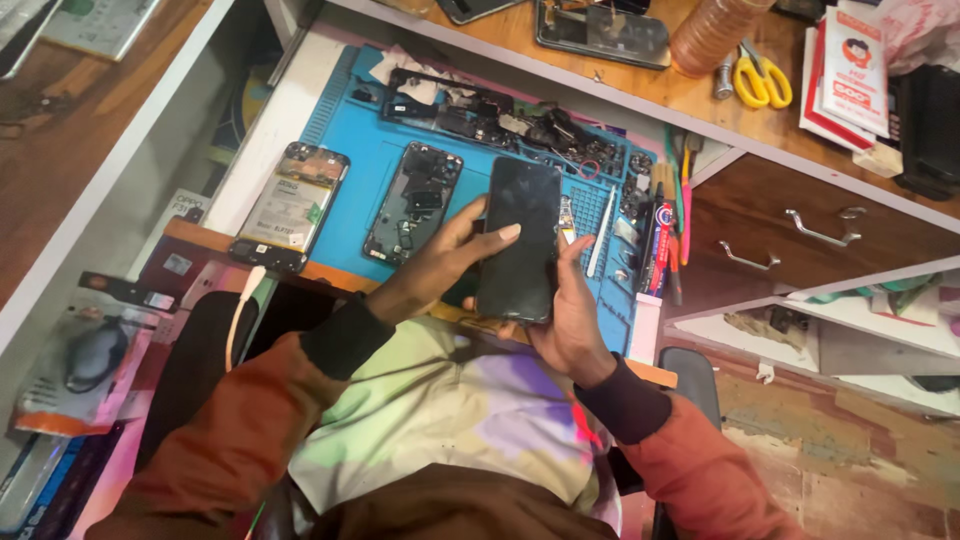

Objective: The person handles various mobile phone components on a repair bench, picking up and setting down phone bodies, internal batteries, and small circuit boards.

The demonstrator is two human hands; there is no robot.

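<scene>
Holding a black phone (520, 240) up over the blue work mat (360, 150), I have both hands on it; my right hand (572, 318) cups it from below and the side, fingers curled round its edge; my left hand (448, 252) lies half open, thumb flat on the dark glass; I think I am pressing or checking the screen, so a soft, even push seems best; just beside it on the mat lies an opened phone body (413, 203); further left rests a phone with its battery showing (290, 205); small black parts (500, 115) sit above; yellow scissors (762, 80) lie on the wooden desk.
</scene>
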